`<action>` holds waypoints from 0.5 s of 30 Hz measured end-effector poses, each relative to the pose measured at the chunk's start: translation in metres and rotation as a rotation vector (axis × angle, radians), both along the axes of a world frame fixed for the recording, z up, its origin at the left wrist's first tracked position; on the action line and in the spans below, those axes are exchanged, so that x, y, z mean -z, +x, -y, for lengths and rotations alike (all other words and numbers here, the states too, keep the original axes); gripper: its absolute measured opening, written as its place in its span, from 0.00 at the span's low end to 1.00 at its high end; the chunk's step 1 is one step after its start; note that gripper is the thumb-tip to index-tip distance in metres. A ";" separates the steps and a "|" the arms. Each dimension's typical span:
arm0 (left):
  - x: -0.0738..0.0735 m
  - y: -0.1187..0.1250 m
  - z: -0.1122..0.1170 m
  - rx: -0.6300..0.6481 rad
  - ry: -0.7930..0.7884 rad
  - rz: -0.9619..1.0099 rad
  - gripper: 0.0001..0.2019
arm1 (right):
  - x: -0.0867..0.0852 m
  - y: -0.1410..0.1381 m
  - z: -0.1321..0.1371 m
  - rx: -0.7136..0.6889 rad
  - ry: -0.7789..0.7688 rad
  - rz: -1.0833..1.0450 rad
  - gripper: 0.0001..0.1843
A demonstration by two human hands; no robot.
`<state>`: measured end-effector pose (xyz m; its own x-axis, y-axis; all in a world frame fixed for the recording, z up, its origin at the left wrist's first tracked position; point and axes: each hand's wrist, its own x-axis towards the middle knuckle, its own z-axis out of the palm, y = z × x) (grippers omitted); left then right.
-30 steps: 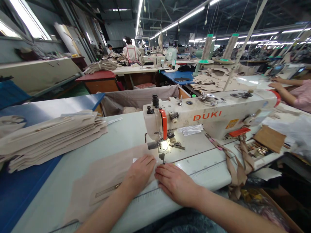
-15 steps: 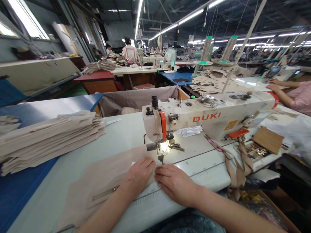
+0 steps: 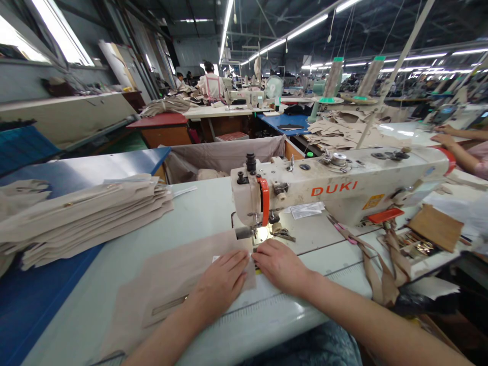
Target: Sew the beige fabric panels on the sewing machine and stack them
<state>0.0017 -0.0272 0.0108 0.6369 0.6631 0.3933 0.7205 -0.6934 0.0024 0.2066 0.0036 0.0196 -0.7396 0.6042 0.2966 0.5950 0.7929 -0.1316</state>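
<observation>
My left hand [image 3: 224,277] lay flat with fingers extended on the beige fabric [image 3: 168,269], which was spread on the pale table [image 3: 206,201] near the sewing machine's [image 3: 335,188] lit needle area, while my right hand [image 3: 280,265] curved at its edge, whether pinching I couldn't tell.

Head-worn view, facing forward and down across a sewing table [image 3: 206,203]
From above the near edge it looks close over the left hand [image 3: 223,278] and right hand [image 3: 280,265] to the sewing machine [image 3: 337,190], and on past windows [image 3: 63,31] at left to the far wall [image 3: 196,52]; the far right seems deeper, though blurred
</observation>
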 end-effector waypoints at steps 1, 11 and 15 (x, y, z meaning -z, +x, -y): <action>0.000 0.000 0.000 -0.016 -0.023 0.012 0.16 | 0.000 0.000 -0.002 -0.005 0.007 0.009 0.05; 0.009 0.009 -0.032 -0.099 -0.064 -0.018 0.18 | -0.009 -0.001 -0.027 0.069 0.017 0.075 0.06; 0.008 0.010 -0.035 -0.102 -0.081 -0.003 0.18 | -0.007 -0.001 -0.028 0.102 0.049 0.062 0.09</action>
<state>0.0115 0.0074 0.0029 0.5654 0.7541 0.3342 0.7874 -0.6141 0.0536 0.2053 0.0313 0.0269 -0.6928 0.6631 0.2834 0.6786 0.7324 -0.0550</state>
